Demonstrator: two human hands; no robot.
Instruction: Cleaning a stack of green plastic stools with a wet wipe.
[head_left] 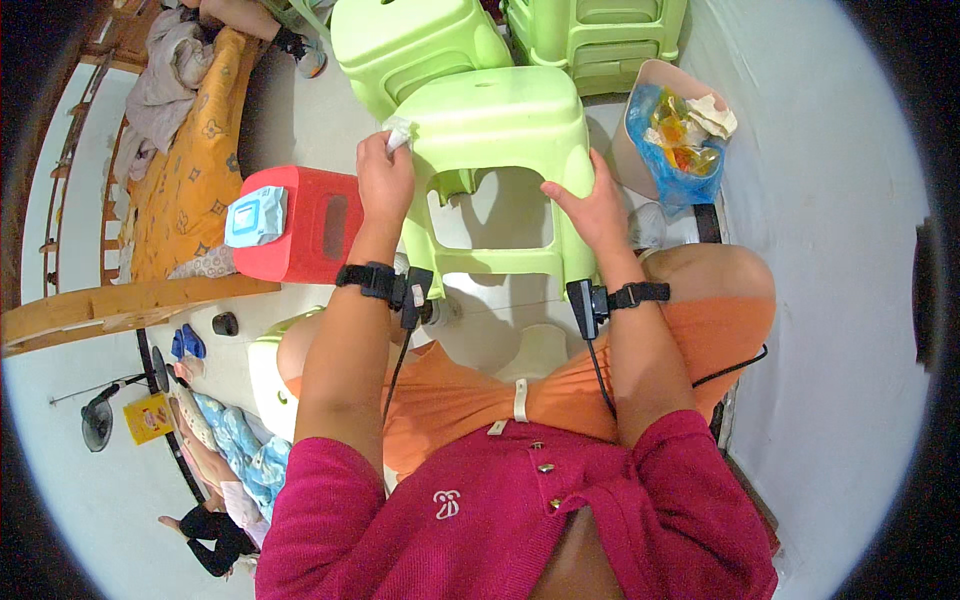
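Right in front of me stands a light green plastic stool point(490, 105), with a wide opening in the side that faces me. My left hand point(385, 180) pinches a white wipe point(398, 132) against the stool's upper left corner. On the other side, my right hand point(592, 210) grips the stool's right leg, the thumb lying toward the opening. To the left, a red stool point(310, 225) carries a pack of wipes point(257, 215) in a blue and white wrapper. Straps with small dark devices and cables sit on both my wrists.
More light green stools point(415, 45) stand behind, some stacked point(610, 40) at the back right. A bin point(640, 150) with a blue bag and rubbish is by the right wall. At left is a bed point(190, 170) with orange bedding; another person's foot point(308, 55) shows beyond it.
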